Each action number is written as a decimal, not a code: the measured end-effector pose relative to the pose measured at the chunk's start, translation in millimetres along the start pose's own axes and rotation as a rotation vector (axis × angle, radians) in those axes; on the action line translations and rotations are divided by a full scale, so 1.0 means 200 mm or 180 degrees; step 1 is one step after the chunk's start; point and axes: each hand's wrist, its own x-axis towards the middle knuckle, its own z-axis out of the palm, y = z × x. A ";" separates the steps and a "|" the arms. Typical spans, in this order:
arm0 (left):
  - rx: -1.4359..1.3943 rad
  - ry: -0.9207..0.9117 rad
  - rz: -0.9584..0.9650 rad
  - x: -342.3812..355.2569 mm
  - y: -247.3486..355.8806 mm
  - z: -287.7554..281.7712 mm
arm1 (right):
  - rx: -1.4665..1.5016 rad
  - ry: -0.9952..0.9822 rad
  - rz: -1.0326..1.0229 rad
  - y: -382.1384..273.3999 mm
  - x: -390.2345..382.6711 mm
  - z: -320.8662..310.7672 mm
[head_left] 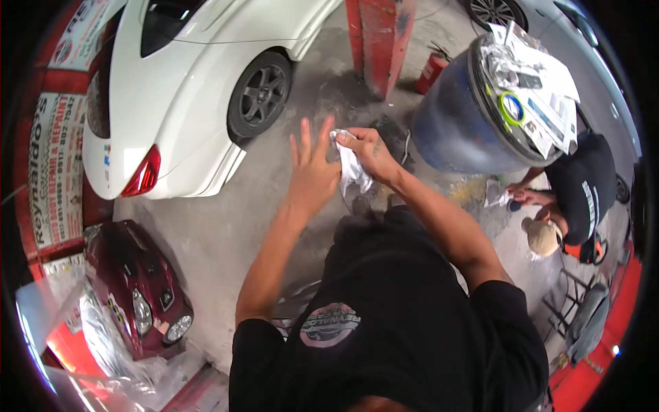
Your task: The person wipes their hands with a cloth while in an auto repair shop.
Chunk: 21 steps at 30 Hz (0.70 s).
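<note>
**Rag pinched over an open palm**

The right hand (367, 150) pinches a white rag (351, 168) between thumb and fingers, pressing it against the left hand (312, 172), whose fingers are spread wide and hold nothing. The rag hangs between the two hands, above the concrete floor (206, 233).

Far left, a dark red car front (137, 288) sits partly under plastic sheeting. Above it stands a white car (185, 75). Right of the hands, a blue drum (460, 123) carries papers on its lid. Beside it, another person (576, 192) crouches low.
</note>
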 end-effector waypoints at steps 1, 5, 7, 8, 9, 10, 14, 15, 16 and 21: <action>-0.0275 0.0249 -0.0162 -0.04 0.02 -0.01 | 0.0165 -0.0027 0.0111 0.04 0.07 -0.09; -0.0081 0.0510 -0.0785 -0.10 0.07 -0.06 | 0.0628 -0.0633 0.0372 -0.20 0.01 -0.21; 0.0329 0.0164 -0.0642 -0.08 0.10 -0.08 | -0.0600 -0.0936 -0.0496 -0.23 -0.10 -0.14; 0.0695 -0.0181 -0.0414 -0.06 0.10 -0.08 | -0.1460 -0.0948 -0.1132 -0.23 -0.13 -0.07; 0.0663 -0.0172 -0.0393 -0.06 0.11 -0.08 | -0.0914 -0.0757 -0.0465 -0.23 -0.14 -0.07; 0.0934 -0.0068 -0.0274 -0.06 0.10 -0.07 | -0.0583 -0.0795 -0.0156 -0.23 -0.14 -0.07; 0.0724 0.0210 -0.0330 -0.05 0.15 -0.07 | -0.0846 -0.0517 -0.0180 0.25 0.04 -0.13; 0.0829 0.0071 -0.0328 -0.09 0.18 -0.07 | -0.0359 -0.0353 0.0291 0.13 0.04 -0.11; 0.0421 0.0280 -0.0522 -0.12 0.24 -0.05 | 0.0187 -0.0219 0.0717 -0.03 -0.01 -0.09; 0.0121 0.0156 -0.0332 -0.01 0.29 -0.03 | -0.0449 -0.1313 -0.0462 -0.14 -0.21 -0.15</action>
